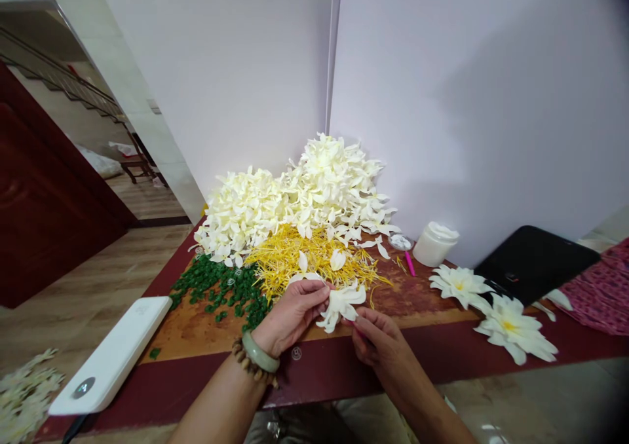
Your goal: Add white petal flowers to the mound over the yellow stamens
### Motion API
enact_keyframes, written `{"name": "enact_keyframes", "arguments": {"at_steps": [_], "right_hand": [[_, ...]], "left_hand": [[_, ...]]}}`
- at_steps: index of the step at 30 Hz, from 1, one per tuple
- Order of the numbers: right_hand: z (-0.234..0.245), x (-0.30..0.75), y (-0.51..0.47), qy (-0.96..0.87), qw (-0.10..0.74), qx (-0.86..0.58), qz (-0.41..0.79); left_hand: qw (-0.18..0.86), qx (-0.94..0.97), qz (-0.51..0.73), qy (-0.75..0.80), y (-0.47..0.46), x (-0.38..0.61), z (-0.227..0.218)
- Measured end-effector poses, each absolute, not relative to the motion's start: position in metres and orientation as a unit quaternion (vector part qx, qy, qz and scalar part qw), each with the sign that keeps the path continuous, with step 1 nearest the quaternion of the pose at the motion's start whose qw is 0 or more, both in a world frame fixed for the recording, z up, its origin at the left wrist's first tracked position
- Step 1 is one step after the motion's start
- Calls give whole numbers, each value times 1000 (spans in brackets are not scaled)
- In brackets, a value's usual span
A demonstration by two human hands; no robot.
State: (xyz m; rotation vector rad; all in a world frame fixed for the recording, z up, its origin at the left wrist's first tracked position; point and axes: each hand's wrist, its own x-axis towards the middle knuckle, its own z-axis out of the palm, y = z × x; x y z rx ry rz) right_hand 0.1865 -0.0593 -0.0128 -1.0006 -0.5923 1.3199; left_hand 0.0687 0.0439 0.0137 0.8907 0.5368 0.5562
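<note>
Fingers of the left hand [299,310] pinch a white flower [340,308] just below the middle of the frame, petals spreading to the right of the grip. Those of the right hand [378,336] are drawn narrow at the flower's lower right edge, around a thin pink thing [362,332]; whether they also grip a petal is unclear.

The held flower looks partly made, judging by its drooping petals. One open flower [460,283] and a second open flower [515,329], both yellow-centred, lie at the right of the surface [319,369] and look finished. Plenty of loose parts seem left: a tall petal heap [314,195] in the centre, yellow strands [295,260] in front of it, and green pieces [221,290] to their left. More white flowers [27,391] show at the lower left edge, cut off by the frame.

Right of the heap stand a white jar [435,244], a small dish [401,241] and a pink stick [409,264]. The centre of the held flower is turned from view, and the right fingertips are hard to make out. What the black flat object [533,260] at the right is, I cannot tell; a pink cloth [602,290] beside it runs out of the frame.
</note>
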Motion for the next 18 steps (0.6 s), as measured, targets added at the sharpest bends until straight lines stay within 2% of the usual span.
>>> {"name": "enact_keyframes", "arguments": {"at_steps": [9, 18], "right_hand": [[-13, 186, -60, -269, 640, -438, 571], [-14, 177, -61, -252, 666, -464, 527]], "left_hand": [[840, 399, 265, 255, 43, 70, 16], [802, 464, 262, 270, 34, 70, 16]]}}
